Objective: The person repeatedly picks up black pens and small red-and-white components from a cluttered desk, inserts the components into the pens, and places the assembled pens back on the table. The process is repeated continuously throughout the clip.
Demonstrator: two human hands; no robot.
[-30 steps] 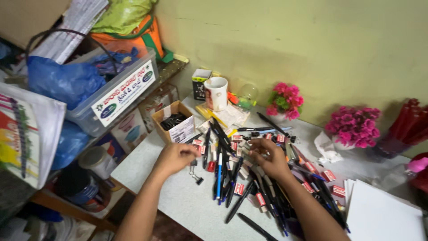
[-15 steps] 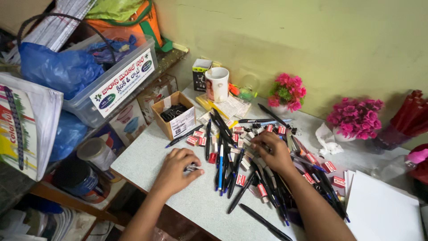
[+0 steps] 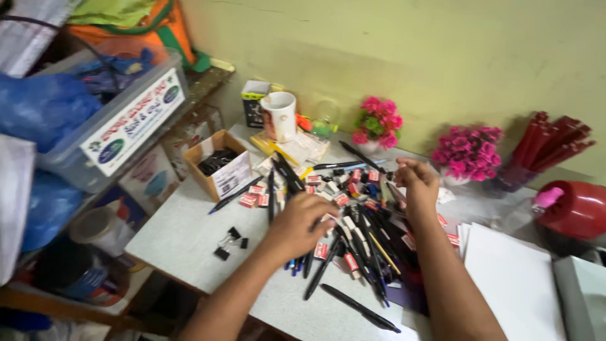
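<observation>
The left hand (image 3: 297, 226) covers part of the heap of black and blue pens (image 3: 353, 243) on the white tabletop (image 3: 183, 237). The grey box (image 3: 584, 293) is cut off at the right edge. The raised right hand (image 3: 415, 183) is blurred.

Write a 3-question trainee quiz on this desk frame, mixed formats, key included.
1. True or false: the left hand rests palm-down on the heap of pens.
2. Multiple choice: the black binder clips lie A) inside the cardboard box, B) on the bare table apart from the heap, C) in the white mug.
3. Fill in: the right hand is raised over the far side of the heap, near the pot of ____ flowers.

Key: 1 true; 2 B; 3 pink.
</observation>
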